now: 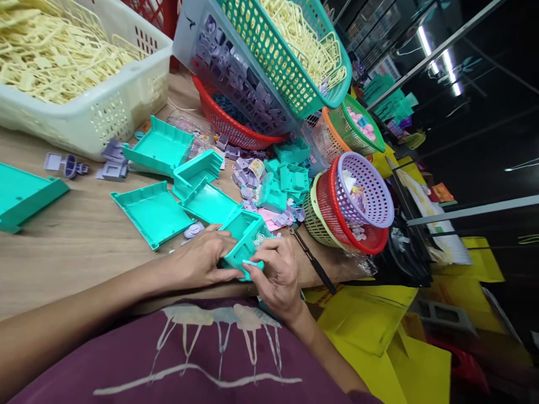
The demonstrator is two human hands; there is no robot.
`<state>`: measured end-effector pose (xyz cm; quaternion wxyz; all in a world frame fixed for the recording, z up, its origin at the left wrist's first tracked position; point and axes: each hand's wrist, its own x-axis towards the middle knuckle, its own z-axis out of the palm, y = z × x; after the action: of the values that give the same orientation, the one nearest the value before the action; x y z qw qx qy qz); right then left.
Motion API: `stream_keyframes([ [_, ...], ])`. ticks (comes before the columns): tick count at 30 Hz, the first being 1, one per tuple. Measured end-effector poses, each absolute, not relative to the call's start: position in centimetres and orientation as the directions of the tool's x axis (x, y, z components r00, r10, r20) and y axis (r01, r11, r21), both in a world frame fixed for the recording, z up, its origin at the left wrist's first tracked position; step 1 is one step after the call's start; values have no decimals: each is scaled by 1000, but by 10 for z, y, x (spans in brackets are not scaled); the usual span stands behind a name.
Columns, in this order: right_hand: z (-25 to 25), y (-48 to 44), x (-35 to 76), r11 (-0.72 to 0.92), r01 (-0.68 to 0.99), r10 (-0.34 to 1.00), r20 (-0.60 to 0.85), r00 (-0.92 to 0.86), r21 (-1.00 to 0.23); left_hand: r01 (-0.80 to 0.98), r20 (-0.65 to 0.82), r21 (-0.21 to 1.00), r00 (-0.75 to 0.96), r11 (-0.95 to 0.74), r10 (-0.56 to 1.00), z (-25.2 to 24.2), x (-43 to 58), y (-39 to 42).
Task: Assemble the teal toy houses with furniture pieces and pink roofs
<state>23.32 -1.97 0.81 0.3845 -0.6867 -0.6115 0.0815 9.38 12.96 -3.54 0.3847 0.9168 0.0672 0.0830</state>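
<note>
Close to the table's front edge, my left hand (206,257) grips the left side of a teal plastic box-shaped part (246,244). At its right end, my right hand (275,272) pinches a small light-blue piece (252,264) between thumb and fingers, against the box part. What this small piece is I cannot make out. Just beyond my left hand lie open teal panels, one flat tray-like piece (154,213) and another (210,201) that reaches up to the held part. A small lilac piece (193,230) rests beside my left wrist.
A white basket (138,73) of cream plastic parts stands at the back left. Stacked tubs with a green basket (286,67) on top are at the back. Stacked round baskets (366,191) and a black-handled tool (318,268) sit at the right, near yellow bags (370,320).
</note>
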Motion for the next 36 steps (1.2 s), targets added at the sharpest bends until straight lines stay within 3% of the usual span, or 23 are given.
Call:
stream_keyframes([
  [8, 5, -25, 236, 63, 695, 916, 318, 244, -716, 21, 119, 725, 981, -688, 156, -32, 96, 131],
  [12, 1, -25, 234, 41, 747, 896, 356, 267, -663, 20, 112, 730, 982, -683, 149, -32, 97, 131],
  [19, -10, -26, 233, 111, 724, 858, 433, 276, -681, 6, 124, 730, 982, -684, 141, -35, 97, 130],
  [27, -26, -30, 230, 9, 902, 836, 498, 230, -431, 33, 129, 716, 975, -698, 179, -34, 98, 128],
  [36, -16, -29, 231, -126, 963, 904, 373, 211, -239, 69, 123, 683, 971, -727, 207, -34, 100, 126],
])
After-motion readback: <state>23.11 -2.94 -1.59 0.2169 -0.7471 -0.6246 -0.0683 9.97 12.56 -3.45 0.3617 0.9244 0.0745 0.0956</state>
